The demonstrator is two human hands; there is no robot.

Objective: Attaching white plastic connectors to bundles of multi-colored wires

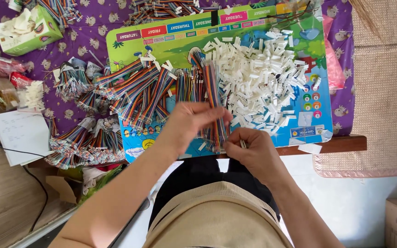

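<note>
While the left hand (194, 121) pinches the ribbon cable (213, 98) near the board's (129, 34) front edge and the right hand (251, 151) grips its lower end, keep strands flat and aligned, seating connector squarely; white connector pile (263, 78) lies just right.

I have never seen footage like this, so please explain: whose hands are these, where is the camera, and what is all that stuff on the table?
There is no machine here. A person wears a camera on the head, looking down at their own two bare hands. The left hand and right hand together hold a bundle of rainbow-coloured wires near the table's front edge. On the colourful board lies a big heap of small white plastic pieces, with more wire bundles to its left. A green tissue box and a notepad sit at the far left on the purple cloth.
</note>
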